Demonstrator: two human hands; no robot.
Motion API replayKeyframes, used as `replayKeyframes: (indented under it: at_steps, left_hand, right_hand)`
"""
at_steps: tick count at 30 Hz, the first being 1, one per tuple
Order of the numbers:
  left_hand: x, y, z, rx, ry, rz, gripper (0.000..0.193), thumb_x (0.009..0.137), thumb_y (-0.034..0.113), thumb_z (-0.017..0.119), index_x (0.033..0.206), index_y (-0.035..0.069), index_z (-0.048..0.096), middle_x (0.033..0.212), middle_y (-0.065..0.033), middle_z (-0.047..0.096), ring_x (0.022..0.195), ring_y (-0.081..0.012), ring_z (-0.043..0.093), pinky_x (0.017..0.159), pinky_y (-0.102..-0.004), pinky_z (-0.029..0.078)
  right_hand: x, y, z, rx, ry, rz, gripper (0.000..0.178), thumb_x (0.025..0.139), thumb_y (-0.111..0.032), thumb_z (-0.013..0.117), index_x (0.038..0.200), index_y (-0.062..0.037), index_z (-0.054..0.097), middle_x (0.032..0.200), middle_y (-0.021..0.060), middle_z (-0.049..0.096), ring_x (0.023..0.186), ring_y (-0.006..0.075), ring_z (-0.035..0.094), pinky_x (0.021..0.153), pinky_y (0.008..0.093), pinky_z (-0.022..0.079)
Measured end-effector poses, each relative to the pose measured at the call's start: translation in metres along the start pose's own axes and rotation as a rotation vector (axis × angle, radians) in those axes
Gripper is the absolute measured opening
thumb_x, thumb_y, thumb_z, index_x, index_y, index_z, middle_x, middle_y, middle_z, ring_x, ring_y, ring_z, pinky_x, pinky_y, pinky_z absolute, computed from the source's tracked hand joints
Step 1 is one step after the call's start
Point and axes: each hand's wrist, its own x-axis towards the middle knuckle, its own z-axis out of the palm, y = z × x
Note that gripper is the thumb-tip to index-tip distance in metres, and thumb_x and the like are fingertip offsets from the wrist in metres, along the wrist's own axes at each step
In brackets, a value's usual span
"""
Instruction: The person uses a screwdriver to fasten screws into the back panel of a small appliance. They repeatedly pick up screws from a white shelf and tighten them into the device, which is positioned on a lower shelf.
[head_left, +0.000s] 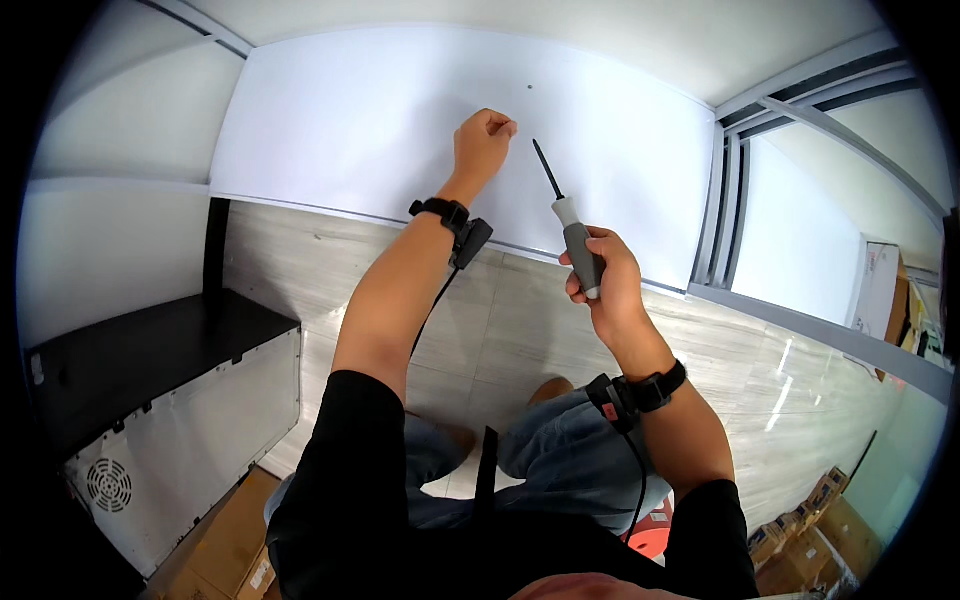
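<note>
My right hand [612, 275] is wrapped round the grey handle of a screwdriver [577, 237]. Its dark shaft points up and to the left, over the white tabletop [330, 120]. Further left, my left hand [483, 150] is above the same surface with thumb and fingertips pinched together. What sits in that pinch, if anything, is too small to make out. A small dark spot [530, 87] shows on the white surface, beyond the screwdriver's tip. The tip is apart from both the spot and my left fingers.
Metal frame rails [725, 200] edge the tabletop at the right. A black-topped metal cabinet [180, 400] stands at the lower left above a cardboard box [225, 535]. More cartons [810, 545] lie on the floor at the lower right. Cables run from devices on both wrists.
</note>
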Motion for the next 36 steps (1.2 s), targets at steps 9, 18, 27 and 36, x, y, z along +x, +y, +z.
replayKeyframes:
  at_steps: [9, 18, 27, 36]
  left_hand:
    - [0.047, -0.045, 0.044, 0.378, 0.267, 0.367, 0.010, 0.079, 0.012, 0.067, 0.087, 0.011, 0.073, 0.084, -0.0059, 0.067, 0.086, -0.0248, 0.058, 0.078, -0.0361, 0.046]
    - [0.060, -0.033, 0.056, 0.526, 0.292, 0.299, 0.012, 0.080, 0.017, 0.066, 0.089, 0.015, 0.074, 0.089, -0.0024, 0.068, 0.093, -0.0241, 0.057, 0.081, -0.0355, 0.046]
    - [0.042, -0.038, 0.010, 0.181, 0.166, 0.292, 0.031, 0.082, 0.013, 0.066, 0.113, 0.011, 0.065, 0.087, -0.0043, 0.065, 0.081, -0.0179, 0.059, 0.073, -0.0302, 0.049]
    - [-0.135, 0.006, -0.189, -0.827, 0.188, -0.473, 0.033, 0.099, 0.017, 0.028, 0.114, 0.000, 0.052, 0.097, -0.0128, 0.065, 0.068, -0.0171, 0.064, 0.058, -0.0262, 0.053]
  right_hand:
    - [0.012, -0.003, -0.021, -0.022, 0.006, -0.001, 0.037, 0.086, -0.018, 0.042, 0.116, 0.0018, 0.048, 0.080, 0.0111, 0.061, 0.048, 0.0138, 0.051, 0.044, 0.0272, 0.039]
    - [0.012, -0.004, -0.021, -0.027, 0.009, -0.007, 0.036, 0.085, -0.018, 0.044, 0.115, 0.0018, 0.048, 0.079, 0.0111, 0.062, 0.047, 0.0136, 0.052, 0.044, 0.0265, 0.039]
    - [0.022, -0.003, 0.009, -0.058, -0.064, -0.015, 0.033, 0.086, -0.018, 0.044, 0.114, -0.0008, 0.049, 0.079, 0.0116, 0.061, 0.046, 0.0148, 0.051, 0.043, 0.0283, 0.038]
    - [-0.046, 0.014, 0.137, -0.273, -0.351, 0.081, 0.032, 0.086, -0.019, 0.045, 0.114, -0.0031, 0.050, 0.082, 0.0111, 0.061, 0.049, 0.0149, 0.052, 0.044, 0.0276, 0.037]
